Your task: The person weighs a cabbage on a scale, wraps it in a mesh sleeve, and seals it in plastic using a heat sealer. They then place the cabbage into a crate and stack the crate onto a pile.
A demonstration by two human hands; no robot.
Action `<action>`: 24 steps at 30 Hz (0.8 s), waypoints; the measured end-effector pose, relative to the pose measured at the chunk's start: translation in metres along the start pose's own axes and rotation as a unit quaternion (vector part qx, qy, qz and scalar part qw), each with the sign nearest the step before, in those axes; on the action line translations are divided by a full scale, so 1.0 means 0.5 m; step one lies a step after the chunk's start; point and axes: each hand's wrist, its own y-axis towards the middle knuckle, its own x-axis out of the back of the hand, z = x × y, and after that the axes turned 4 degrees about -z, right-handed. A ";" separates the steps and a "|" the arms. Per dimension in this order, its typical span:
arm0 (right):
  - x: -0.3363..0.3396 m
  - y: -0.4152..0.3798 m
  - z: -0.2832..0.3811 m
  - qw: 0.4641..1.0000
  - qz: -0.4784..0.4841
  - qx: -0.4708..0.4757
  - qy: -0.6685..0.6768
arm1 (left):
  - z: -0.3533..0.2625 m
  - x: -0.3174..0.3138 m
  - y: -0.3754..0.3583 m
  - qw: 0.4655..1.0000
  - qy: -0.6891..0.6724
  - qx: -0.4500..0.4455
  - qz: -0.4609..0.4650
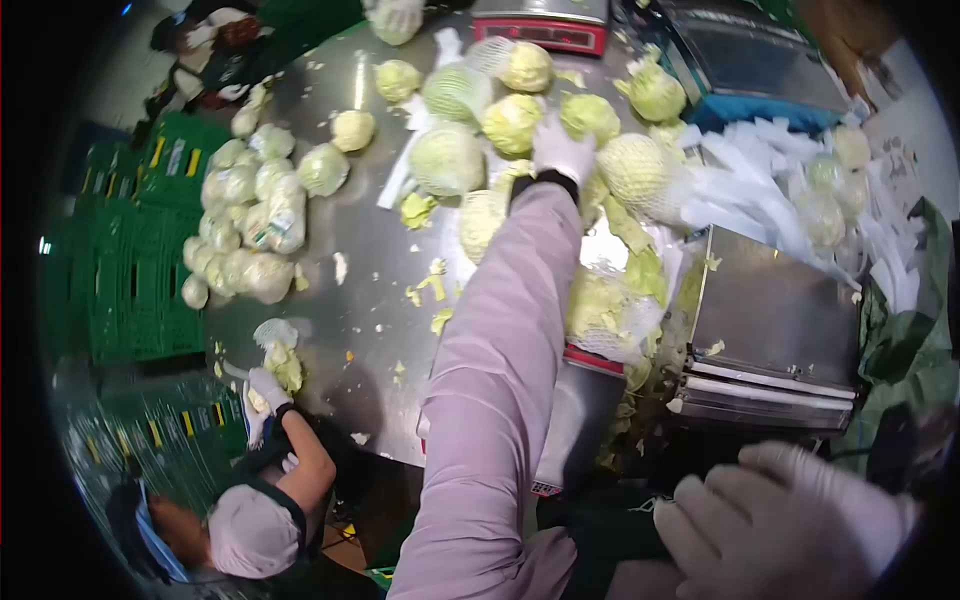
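My left hand [563,152], in a white glove, reaches far across the metal table with its fingers against a pale green cabbage [590,118]. The fingertips are partly hidden, but the grip appears closed on that cabbage. Other cabbages crowd around it, among them a yellowish one [512,123] on its left and one in a white foam net [637,170] on its right. At the lower right, my gloved right hand [770,520] is close to the camera, fingers loosely bent and apart, nothing visible in it. Below the left hand, a netted cabbage [598,312] rests on a red-edged scale [595,360].
Wrapped cabbages [245,215] are piled at the table's left edge, beside green crates [140,280]. A co-worker's gloved hand [268,388] is near a cabbage at lower left. Another scale [540,35] stands at the back. White foam nets [750,180] and a metal box [780,305] lie right.
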 end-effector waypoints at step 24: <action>-0.225 0.054 -0.411 0.931 -0.161 -0.078 0.318 | -0.233 -0.306 0.201 0.948 0.210 -0.041 0.236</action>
